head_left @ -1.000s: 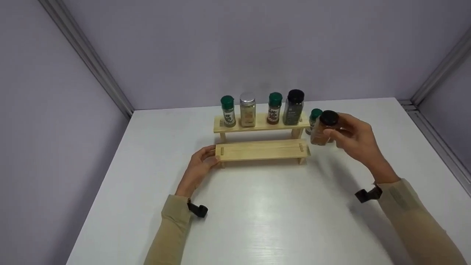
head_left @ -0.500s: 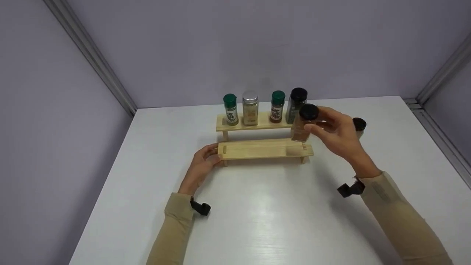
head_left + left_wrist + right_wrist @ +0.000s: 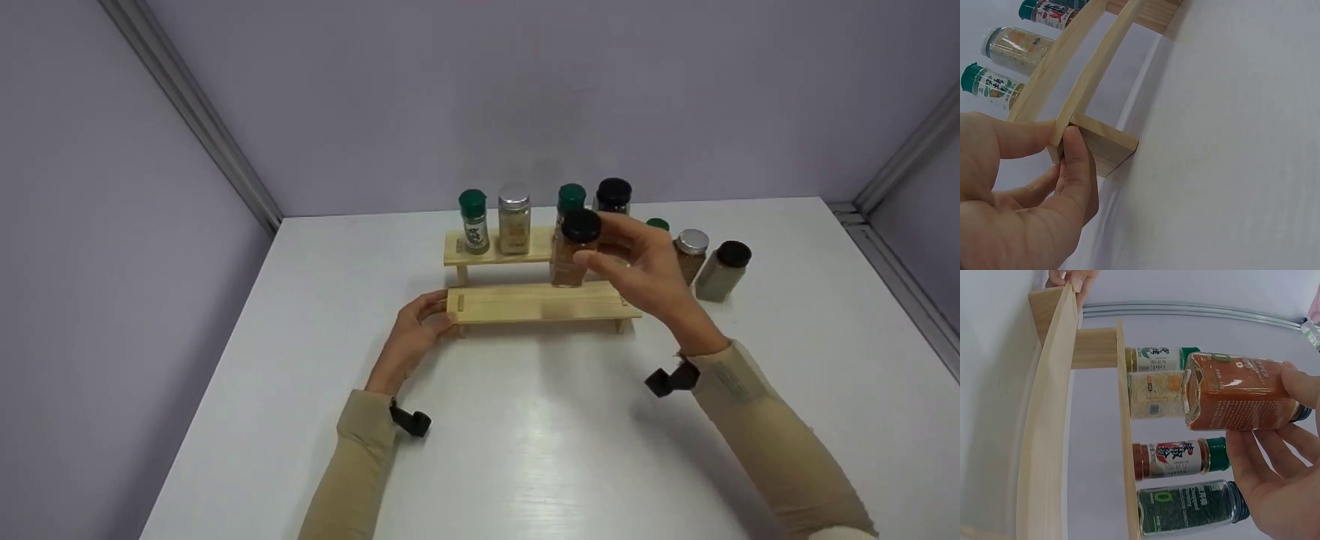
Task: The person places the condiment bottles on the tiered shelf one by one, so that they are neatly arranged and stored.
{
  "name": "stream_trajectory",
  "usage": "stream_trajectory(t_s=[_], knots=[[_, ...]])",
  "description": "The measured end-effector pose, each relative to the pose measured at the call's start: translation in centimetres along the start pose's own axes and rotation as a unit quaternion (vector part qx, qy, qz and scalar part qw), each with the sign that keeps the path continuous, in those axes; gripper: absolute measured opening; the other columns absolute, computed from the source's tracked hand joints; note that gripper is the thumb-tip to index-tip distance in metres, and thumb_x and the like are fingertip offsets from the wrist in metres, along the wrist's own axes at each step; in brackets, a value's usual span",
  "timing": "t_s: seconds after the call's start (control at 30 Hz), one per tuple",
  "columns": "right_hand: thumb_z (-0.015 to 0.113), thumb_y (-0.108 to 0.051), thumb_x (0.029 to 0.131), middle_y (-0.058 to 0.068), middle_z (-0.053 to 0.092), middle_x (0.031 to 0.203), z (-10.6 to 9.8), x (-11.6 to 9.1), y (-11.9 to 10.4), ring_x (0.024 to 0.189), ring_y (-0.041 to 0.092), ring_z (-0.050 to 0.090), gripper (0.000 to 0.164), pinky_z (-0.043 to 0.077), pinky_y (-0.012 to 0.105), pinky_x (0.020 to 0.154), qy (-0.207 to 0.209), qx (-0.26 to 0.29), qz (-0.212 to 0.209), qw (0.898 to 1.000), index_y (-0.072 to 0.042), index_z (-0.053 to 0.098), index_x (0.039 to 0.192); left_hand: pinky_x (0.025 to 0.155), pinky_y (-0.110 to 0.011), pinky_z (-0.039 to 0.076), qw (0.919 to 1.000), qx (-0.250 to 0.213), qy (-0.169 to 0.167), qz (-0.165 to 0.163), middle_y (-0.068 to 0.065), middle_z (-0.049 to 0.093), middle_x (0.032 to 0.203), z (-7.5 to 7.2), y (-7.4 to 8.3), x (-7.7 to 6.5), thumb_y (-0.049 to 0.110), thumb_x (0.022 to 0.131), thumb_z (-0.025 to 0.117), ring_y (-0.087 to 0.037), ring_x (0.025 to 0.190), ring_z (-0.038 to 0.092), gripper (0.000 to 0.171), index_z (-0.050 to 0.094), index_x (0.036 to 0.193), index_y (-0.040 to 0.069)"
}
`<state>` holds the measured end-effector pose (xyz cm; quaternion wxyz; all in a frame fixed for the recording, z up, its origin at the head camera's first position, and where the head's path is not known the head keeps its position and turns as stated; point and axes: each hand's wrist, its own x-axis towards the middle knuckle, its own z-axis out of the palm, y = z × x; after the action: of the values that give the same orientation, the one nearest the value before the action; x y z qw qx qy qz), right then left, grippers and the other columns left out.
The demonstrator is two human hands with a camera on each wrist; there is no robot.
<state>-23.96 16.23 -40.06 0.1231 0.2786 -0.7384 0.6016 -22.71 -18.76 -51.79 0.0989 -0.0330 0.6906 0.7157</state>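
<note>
My right hand [image 3: 645,274] holds a black-capped spice jar of orange-red powder [image 3: 1241,394] between thumb and fingers, raised above the wooden rack's lower shelf [image 3: 517,304]. My left hand [image 3: 416,330] pinches that shelf's left end; in the left wrist view the thumb [image 3: 1024,138] and curled fingers meet at the board's edge. On the upper shelf [image 3: 540,244] stand a green-capped jar [image 3: 475,225], a silver-capped jar [image 3: 515,225], another green-capped jar [image 3: 1176,458] and a black-capped jar of dark green herbs [image 3: 1188,509]. In the head view, the held jar and right hand partly hide the last two.
Right of the rack, on the white table [image 3: 525,450], stand a silver-capped jar [image 3: 691,259], a black-capped jar of greyish contents [image 3: 722,274] and a green-capped jar [image 3: 658,224], mostly hidden. A grey wall [image 3: 420,105] rises behind the table.
My right hand has carried the orange-red jar leftward from beside the rack to over the lower shelf. Jars on the right have come into view. The left hand keeps its grip on the shelf end.
</note>
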Motion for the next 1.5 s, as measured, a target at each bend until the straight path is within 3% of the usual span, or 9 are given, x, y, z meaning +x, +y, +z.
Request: stream_trajectory(t_s=[0.3, 0.63, 1.07, 1.5], knots=[[0.084, 0.000, 0.091, 0.012, 0.078, 0.116, 2.7, 0.9, -0.1, 0.107, 0.016, 0.074, 0.047, 0.062, 0.028, 0.096, -0.011, 0.015, 0.008, 1.000, -0.007, 0.073, 0.136, 0.107, -0.043, 0.059, 0.9999, -0.012, -0.002, 0.003, -0.021, 0.055, 0.147, 0.0, -0.1, 0.0, -0.001, 0.105, 0.064, -0.031, 0.126, 0.061, 0.053, 0.048, 0.156, 0.001], [0.085, -0.004, 0.091, 0.012, 0.077, 0.122, 5.0, 1.3, 0.6, 0.112, 0.018, 0.073, 0.046, 0.061, 0.030, 0.100, -0.033, 0.027, 0.019, 0.999, -0.005, 0.073, 0.135, 0.106, -0.042, 0.060, 0.9998, -0.021, -0.002, 0.001, -0.021, 0.055, 0.146, 0.0, 0.0, 0.0, -0.002, 0.104, 0.065, -0.031, 0.127, 0.061, 0.054, 0.049, 0.155, 0.001], [0.088, -0.003, 0.088, 0.014, 0.078, 0.122, 8.9, 1.1, 2.9, 0.112, 0.023, 0.074, 0.047, 0.062, 0.036, 0.101, -0.043, 0.068, 0.028, 0.996, -0.003, 0.074, 0.133, 0.103, -0.037, 0.061, 1.0000, 0.008, 0.005, -0.003, -0.021, 0.055, 0.146, 0.1, 0.1, 0.1, 0.000, 0.103, 0.066, -0.030, 0.126, 0.062, 0.055, 0.049, 0.156, 0.002], [0.086, -0.006, 0.091, 0.013, 0.077, 0.123, 11.2, 0.5, 5.1, 0.113, 0.022, 0.073, 0.045, 0.059, 0.047, 0.106, -0.035, 0.072, 0.059, 0.995, -0.005, 0.074, 0.133, 0.104, -0.038, 0.060, 0.9999, 0.013, 0.007, -0.005, -0.019, 0.058, 0.145, -0.1, 0.0, 0.3, 0.000, 0.104, 0.065, -0.030, 0.128, 0.061, 0.052, 0.052, 0.154, 0.003]])
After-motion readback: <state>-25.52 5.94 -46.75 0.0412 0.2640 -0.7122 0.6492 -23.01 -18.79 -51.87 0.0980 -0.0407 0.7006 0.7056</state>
